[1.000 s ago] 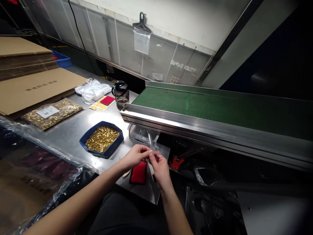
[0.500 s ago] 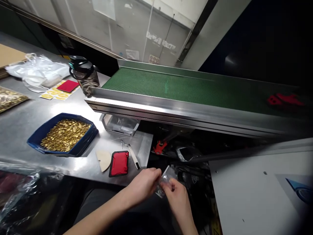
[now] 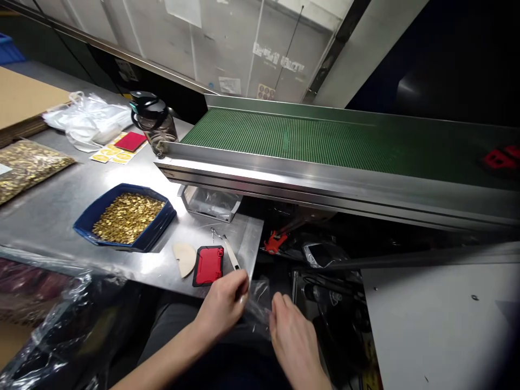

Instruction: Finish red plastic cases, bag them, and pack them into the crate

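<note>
Head camera shows the left hand and right hand pinching a clear plastic bag, each grip closed on it. The bag is by the corner of the tabletop, near a flat red case. A blue tray holds little gold bits.

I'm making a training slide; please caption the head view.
Left hand and right hand hold a clear, thin plastic bag near a red-and-black rectangular case.

No legible text for us | white scraps on grey panel: we cannot read them | round-sticker sheet, same panel: print too small | label on gold-filled bag: unreadable
</note>
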The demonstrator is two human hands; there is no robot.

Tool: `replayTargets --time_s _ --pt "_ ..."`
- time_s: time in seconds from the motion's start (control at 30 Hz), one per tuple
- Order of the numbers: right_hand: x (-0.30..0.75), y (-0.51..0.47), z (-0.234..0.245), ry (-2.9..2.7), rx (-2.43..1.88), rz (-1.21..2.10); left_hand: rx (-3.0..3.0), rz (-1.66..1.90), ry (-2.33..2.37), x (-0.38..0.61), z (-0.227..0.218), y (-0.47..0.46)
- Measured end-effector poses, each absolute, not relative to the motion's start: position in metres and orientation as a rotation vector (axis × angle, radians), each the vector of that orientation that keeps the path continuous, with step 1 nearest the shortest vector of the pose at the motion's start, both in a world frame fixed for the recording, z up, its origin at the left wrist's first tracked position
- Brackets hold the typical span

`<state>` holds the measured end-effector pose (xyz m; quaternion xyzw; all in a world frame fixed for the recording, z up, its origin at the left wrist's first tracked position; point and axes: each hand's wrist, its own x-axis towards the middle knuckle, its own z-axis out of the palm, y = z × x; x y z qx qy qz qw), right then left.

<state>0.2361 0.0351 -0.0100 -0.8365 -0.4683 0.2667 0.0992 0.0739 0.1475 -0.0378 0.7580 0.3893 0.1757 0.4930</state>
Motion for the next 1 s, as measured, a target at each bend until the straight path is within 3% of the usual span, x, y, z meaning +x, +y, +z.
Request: replayTargets --time_s 0.13,0.23,0.3,0.43,0.57,0.8,1.0 --pt "0.211 0.063 -0.008 -1.541 -2.264 1.063 1.737 0.169 0.798 0.000 -0.049 0.108" --pt "0.201 0.089 -0.004 -1.881 -1.820 1.341 1.510 0.039 1.028 -0.055 -0.073 0.078" --pt "0.195 0.112 -0.005 -2.026 -1.683 1.277 1.356 0.075 1.229 -0.082 -0.089 0.060" --pt "0.174 0.166 -0.025 -2.009 -1.861 0.896 1.142 0.150 1.309 -0.100 -0.102 0.038" --pt "0.152 0.192 -0.046 -2.101 -1.837 0.851 1.075 0.190 1.356 -0.092 -0.103 0.037" --pt "0.155 0.151 -0.032 -1.924 -1.952 0.842 1.019 0.151 1.467 -0.082 -0.098 0.049" --pt "0.157 0.072 0.002 -1.408 -1.944 0.940 1.111 0.104 1.488 -0.064 -0.091 0.066"
